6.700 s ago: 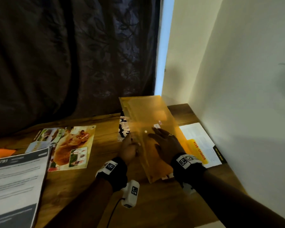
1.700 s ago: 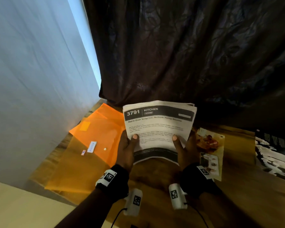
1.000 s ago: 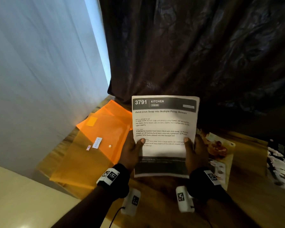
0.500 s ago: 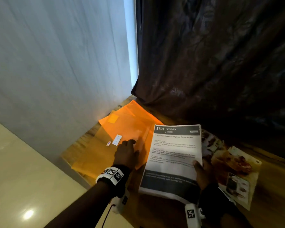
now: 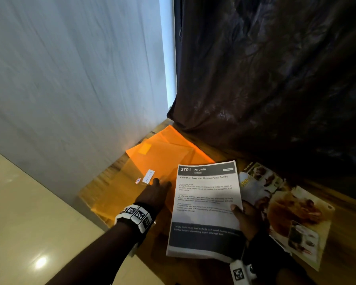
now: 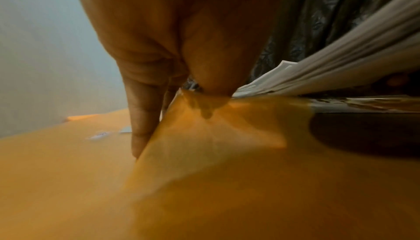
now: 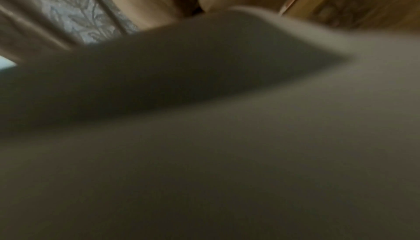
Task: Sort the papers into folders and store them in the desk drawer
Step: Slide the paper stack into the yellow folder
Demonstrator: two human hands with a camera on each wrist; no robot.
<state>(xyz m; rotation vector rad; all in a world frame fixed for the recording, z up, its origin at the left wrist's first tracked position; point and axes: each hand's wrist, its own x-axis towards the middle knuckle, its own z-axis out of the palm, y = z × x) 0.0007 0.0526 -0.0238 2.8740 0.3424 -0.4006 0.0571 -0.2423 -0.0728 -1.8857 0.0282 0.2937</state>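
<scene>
While the right hand (image 5: 248, 220) grips a thin stack of white printed sheets headed "3791 KITCHEN" (image 5: 206, 204) by its right edge, thumb on top, the left hand (image 5: 153, 197) works at the translucent orange plastic folder (image 5: 162, 159) lying at 10 o'clock of the stack. Left wrist view: thumb and fingers (image 6: 141, 118) pinch the folder's thin top flap and tent it up off the layer beneath. A small white label (image 5: 148, 176) sits on the folder at 12 o'clock of the fingertips.

Step in hand, as I judge it: opening the folder to file the kitchen sheets. Next move calls for lifting the flap wide enough to show the mouth, then feeding the stack's leading edge in square; limp sheets could buckle against the slick plastic.

Glossy food-photo leaflets (image 5: 286, 210) lie flat at 3 o'clock of the stack, partly under it. Surface is a wooden desk top (image 5: 341, 243), wedged into a corner: pale wall (image 5: 70, 79) at 9 o'clock, dark patterned curtain (image 5: 275, 68) at 12 to 2, pale tiled floor (image 5: 29, 223) at 8. No drawer in view.
</scene>
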